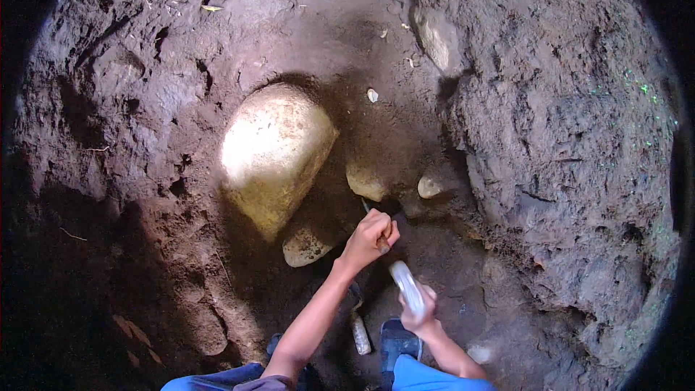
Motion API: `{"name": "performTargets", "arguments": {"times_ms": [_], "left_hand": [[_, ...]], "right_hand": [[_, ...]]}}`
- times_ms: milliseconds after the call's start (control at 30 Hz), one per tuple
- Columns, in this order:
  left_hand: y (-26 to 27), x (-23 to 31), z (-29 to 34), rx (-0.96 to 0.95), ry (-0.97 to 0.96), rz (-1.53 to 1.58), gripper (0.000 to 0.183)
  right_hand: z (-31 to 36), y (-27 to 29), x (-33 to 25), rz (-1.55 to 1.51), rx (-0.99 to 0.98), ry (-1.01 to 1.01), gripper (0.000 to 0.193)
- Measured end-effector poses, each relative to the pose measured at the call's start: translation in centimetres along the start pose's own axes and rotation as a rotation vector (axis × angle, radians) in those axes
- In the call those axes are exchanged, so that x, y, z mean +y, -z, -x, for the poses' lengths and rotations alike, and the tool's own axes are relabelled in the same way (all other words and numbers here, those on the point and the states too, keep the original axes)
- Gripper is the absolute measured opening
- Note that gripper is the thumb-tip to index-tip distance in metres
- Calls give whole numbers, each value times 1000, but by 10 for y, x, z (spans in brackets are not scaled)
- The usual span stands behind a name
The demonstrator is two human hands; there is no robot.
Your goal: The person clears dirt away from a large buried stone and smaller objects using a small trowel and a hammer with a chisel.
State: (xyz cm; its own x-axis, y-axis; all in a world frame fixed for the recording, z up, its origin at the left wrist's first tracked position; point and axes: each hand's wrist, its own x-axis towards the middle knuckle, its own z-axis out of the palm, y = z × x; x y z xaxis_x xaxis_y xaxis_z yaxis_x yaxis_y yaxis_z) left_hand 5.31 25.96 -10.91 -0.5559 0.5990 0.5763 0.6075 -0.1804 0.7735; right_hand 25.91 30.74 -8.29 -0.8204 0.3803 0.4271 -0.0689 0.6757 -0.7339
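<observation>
My left hand [369,239] is closed around a thin tool with a brown handle end [382,245]. Its slim shaft points away toward the base of a half-buried tan stone [367,182]; where the tip meets the soil is too dark to tell. Close behind it, my right hand [422,304] grips a pale, elongated block [408,287], smeared by motion, its far end near the brown handle end. On the ground between my feet lies a trowel [360,334] with a worn, whitish handle and a bent metal neck.
A large pale boulder [271,145] sticks out of the soil at left, with a smaller speckled stone [304,246] below it. Another small stone [429,187] sits to the right. Rough earth walls [565,159] rise on both sides. My shoe [399,340] is at the bottom.
</observation>
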Motion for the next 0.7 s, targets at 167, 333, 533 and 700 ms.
{"name": "performTargets", "arguments": {"times_ms": [167, 333, 533, 700], "left_hand": [[1, 0, 2, 26, 20, -16, 36], [1, 1, -3, 9, 35, -5, 36], [-3, 1, -5, 32, 29, -21, 37], [0, -3, -1, -22, 29, -45, 35]], "right_hand": [[-14, 18, -21, 12, -55, 61, 19], [-13, 2, 1, -51, -6, -128, 20], [15, 23, 11, -235, 108, 118, 21], [-19, 5, 3, -56, -120, -413, 24]]}}
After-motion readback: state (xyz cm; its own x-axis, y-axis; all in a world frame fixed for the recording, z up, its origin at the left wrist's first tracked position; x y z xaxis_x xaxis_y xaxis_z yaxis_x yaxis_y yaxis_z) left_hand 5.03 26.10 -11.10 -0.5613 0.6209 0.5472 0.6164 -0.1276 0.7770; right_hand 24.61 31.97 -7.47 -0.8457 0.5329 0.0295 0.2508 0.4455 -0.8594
